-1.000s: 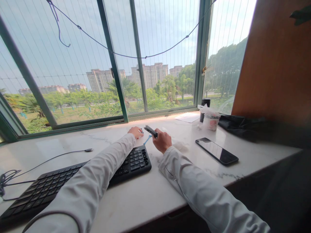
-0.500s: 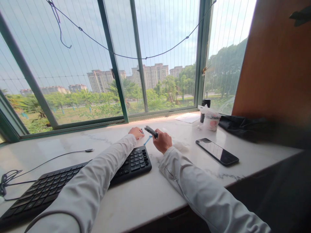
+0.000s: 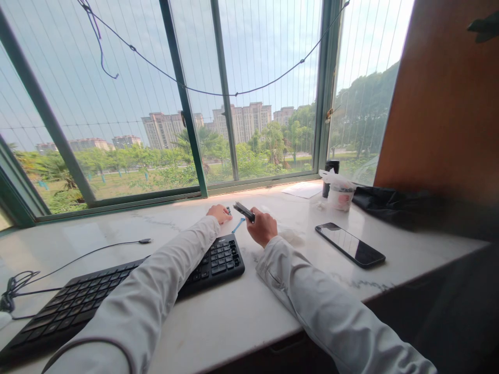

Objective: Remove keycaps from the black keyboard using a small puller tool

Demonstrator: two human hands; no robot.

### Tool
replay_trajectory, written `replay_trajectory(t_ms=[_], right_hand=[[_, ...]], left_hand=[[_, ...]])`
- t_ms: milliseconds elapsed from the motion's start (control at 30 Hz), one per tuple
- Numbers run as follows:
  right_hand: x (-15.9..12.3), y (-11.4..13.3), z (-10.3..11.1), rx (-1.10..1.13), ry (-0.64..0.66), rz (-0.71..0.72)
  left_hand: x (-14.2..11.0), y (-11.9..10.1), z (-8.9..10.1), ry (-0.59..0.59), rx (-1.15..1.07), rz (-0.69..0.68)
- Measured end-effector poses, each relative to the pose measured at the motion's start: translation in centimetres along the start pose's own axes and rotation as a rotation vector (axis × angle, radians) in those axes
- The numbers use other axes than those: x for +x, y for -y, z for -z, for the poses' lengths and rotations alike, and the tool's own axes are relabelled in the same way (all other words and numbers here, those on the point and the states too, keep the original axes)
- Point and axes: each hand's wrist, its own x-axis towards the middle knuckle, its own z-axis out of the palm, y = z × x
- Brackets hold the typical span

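1. We see the left hand [image 3: 219,213] stretched forward, its forearm slanting over the keyboard [image 3: 223,259], the back of the hand upward and the fingers curled low at the worktop [image 3: 210,332].
2. At its fingertips we make out a small piece [image 3: 228,211], partly covered; we cannot tell whether the fingers grip it or merely touch it.
3. Just to its right, we find the right hand [image 3: 265,228] wrapped around a dark tool [image 3: 244,211], fingers folded over its near end.
4. The tool's free end tilts up and leftward, pointing to the left hand, with a narrow gap between the two hands.
5. The right forearm comes in from the lower right, its pale sleeve reaching the wrist.
6. Between the hands, slightly nearer to us, lies a blue strip [image 3: 238,225], by the keyboard's far edge.
7. Right of the right hand we see a phone [image 3: 350,245] lying flat; beyond it stands a tub [image 3: 340,199].
8. Well left of the left hand lies a cable [image 3: 97,251].
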Motion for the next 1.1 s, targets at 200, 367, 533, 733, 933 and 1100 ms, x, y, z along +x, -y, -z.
replay_trajectory(t_ms=[200, 367, 533, 733, 933, 1100], right_hand=[[0.1, -0.1, -0.1, -0.003, -0.008, 0.006], [0.0, -0.1, 0.0, -0.002, 0.000, 0.001], [0.0, 0.0, 0.0, 0.001, 0.001, 0.004], [0.1, -0.1, -0.3, -0.009, -0.007, 0.008], [0.1, -0.1, -0.2, -0.011, -0.006, -0.002], [0.0, -0.2, -0.4, -0.007, -0.033, -0.003]], left_hand=[[0.1, 0.0, 0.0, 0.012, -0.019, 0.005], [0.1, 0.1, 0.0, 0.006, -0.025, 0.007], [0.1, 0.1, -0.1, 0.009, -0.031, 0.002], [-0.6, -0.1, 0.4, 0.007, -0.059, -0.006], [-2.8, -0.4, 3.2, -0.028, -0.066, -0.035], [-7.3, -0.6, 6.4, -0.092, 0.012, -0.138]])
